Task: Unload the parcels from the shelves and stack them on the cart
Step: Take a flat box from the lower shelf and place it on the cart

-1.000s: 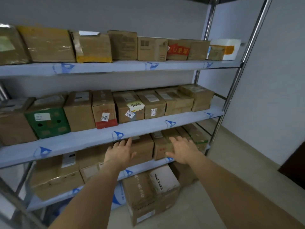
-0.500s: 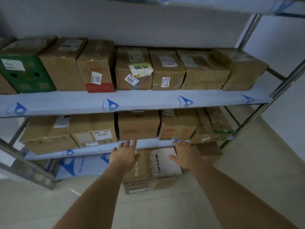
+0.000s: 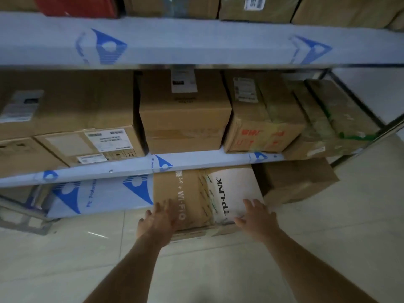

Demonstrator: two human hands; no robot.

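From the head camera, both bare hands reached down toward a brown box [image 3: 192,197] printed with "TP-LINK" and "WI-FI", which sat on the lowest level of the shelves [image 3: 196,42], its front end sticking out past the shelf edge over the pale tiled floor [image 3: 328,248]. The left hand [image 3: 157,219] lay at the box's 7 o'clock corner, fingers spread wide and fairly straight; motion blur hid whether they touched the cardboard. The right hand [image 3: 255,217] was at the box's 5 o'clock corner, fingers loosely spread over the white panel, holding nothing. At 3 o'clock of that box, just beside it, a second carton [image 3: 301,184] sat askew on the same level. On the shelf above, at 12 o'clock of the hands, stood a plain carton [image 3: 185,125] with a white label; at 1 o'clock, a box with red print [image 3: 262,132]; at 10 o'clock, a flat labelled box [image 3: 91,145].
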